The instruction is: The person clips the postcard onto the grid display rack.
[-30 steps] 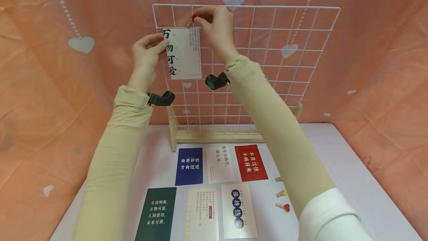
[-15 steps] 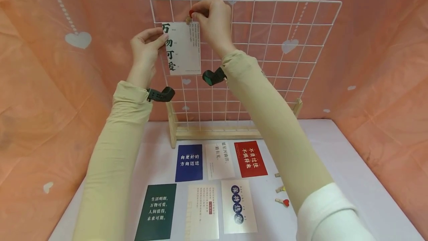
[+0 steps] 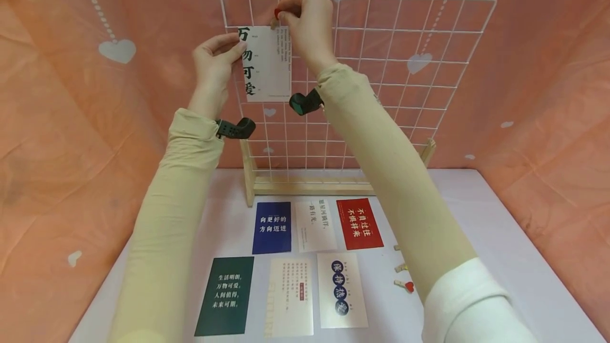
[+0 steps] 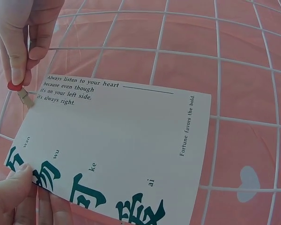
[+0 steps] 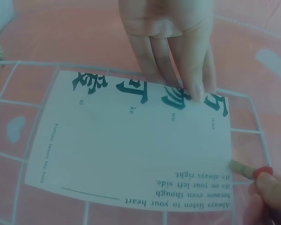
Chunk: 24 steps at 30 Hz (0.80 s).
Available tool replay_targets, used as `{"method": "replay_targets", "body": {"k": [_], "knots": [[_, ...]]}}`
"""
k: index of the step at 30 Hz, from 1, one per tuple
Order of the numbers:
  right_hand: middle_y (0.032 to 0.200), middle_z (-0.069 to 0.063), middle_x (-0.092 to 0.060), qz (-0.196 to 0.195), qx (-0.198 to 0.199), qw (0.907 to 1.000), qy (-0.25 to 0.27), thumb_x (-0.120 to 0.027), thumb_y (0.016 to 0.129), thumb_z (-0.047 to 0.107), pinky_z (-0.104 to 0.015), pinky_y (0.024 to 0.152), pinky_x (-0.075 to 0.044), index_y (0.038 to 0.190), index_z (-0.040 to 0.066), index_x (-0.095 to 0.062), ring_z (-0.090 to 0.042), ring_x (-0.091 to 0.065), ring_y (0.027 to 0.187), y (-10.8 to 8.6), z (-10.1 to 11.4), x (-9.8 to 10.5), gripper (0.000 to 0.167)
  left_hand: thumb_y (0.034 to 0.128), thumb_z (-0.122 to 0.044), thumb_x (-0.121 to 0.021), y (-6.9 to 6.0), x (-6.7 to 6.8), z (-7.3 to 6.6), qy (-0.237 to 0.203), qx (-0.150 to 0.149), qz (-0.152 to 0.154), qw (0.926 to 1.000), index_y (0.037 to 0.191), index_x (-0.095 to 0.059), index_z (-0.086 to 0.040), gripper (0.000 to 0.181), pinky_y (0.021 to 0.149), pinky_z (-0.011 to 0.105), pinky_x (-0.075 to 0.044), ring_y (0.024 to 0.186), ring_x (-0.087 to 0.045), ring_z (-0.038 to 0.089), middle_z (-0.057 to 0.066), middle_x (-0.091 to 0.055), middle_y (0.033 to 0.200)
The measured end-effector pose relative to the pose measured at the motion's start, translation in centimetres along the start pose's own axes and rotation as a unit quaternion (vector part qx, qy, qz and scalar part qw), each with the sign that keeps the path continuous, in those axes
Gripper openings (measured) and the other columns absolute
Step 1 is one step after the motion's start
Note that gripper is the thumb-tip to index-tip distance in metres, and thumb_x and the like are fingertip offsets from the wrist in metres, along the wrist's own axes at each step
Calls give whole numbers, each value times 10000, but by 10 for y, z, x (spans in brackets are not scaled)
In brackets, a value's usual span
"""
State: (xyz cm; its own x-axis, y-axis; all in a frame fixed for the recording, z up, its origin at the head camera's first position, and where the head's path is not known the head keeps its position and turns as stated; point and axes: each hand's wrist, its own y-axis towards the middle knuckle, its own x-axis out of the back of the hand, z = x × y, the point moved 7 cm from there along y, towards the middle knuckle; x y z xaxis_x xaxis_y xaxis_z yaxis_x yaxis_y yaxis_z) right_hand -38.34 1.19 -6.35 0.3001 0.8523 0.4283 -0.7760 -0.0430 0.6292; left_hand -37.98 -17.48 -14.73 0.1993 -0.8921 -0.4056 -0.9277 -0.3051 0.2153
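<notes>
A white card (image 3: pixel 270 70) with large green characters lies upright against the upper left of a white wire grid (image 3: pixel 376 60). My left hand (image 3: pixel 214 65) pinches the card's left edge, thumb in front in the left wrist view. My right hand (image 3: pixel 310 28) pinches a small wooden clothespin (image 4: pixel 24 97) by its red end. In the right wrist view, the clothespin's tip meets the edge of the card (image 5: pixel 131 145) near the English lines. Whether it clamps the grid wire too, I cannot tell.
Blue (image 3: pixel 272 228), red (image 3: pixel 359 224) and green (image 3: pixel 225 296) cards, plus several pale ones, lie on the white table. Small clothespins, one with a red heart (image 3: pixel 409 287), lie right of them, partly behind my right sleeve. Wooden feet (image 3: pixel 248 179) support the grid.
The head view has shifted slightly, so the whole scene sits higher in it. Both hands keep their grips, and the card stays at the same part of the grid.
</notes>
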Motion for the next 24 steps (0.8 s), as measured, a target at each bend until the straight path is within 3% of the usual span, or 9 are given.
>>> {"method": "replay_targets", "body": {"k": [7,14,24], "knots": [[1006,-35,-707,0,82,9999,-120,-624,934,105,-142,787,-457,1032,68,-740,-113,-623,903,0,5,-1,156,765,40,-755,-1,-1,0,-166,27,-43,9999,964,-742,-27,211,835,267,-532,839,-641,166,71,-666,912],[987,-17,-705,-19,-105,9998,-168,-607,946,99,-154,784,-454,1026,80,-742,-108,-609,889,-1,2,-1,159,773,65,-739,-2,-3,1,-256,79,-73,9996,968,-739,-13,210,812,253,-542,890,-656,188,93,-673,909],[1000,-30,-698,-6,-110,9999,-120,-598,948,77,-156,788,-456,1024,73,-743,-96,-578,872,-1,4,-1,164,776,51,-742,-2,-3,0,-162,83,-93,9998,964,-743,-27,203,803,226,-537,899,-648,174,96,-676,961]]}}
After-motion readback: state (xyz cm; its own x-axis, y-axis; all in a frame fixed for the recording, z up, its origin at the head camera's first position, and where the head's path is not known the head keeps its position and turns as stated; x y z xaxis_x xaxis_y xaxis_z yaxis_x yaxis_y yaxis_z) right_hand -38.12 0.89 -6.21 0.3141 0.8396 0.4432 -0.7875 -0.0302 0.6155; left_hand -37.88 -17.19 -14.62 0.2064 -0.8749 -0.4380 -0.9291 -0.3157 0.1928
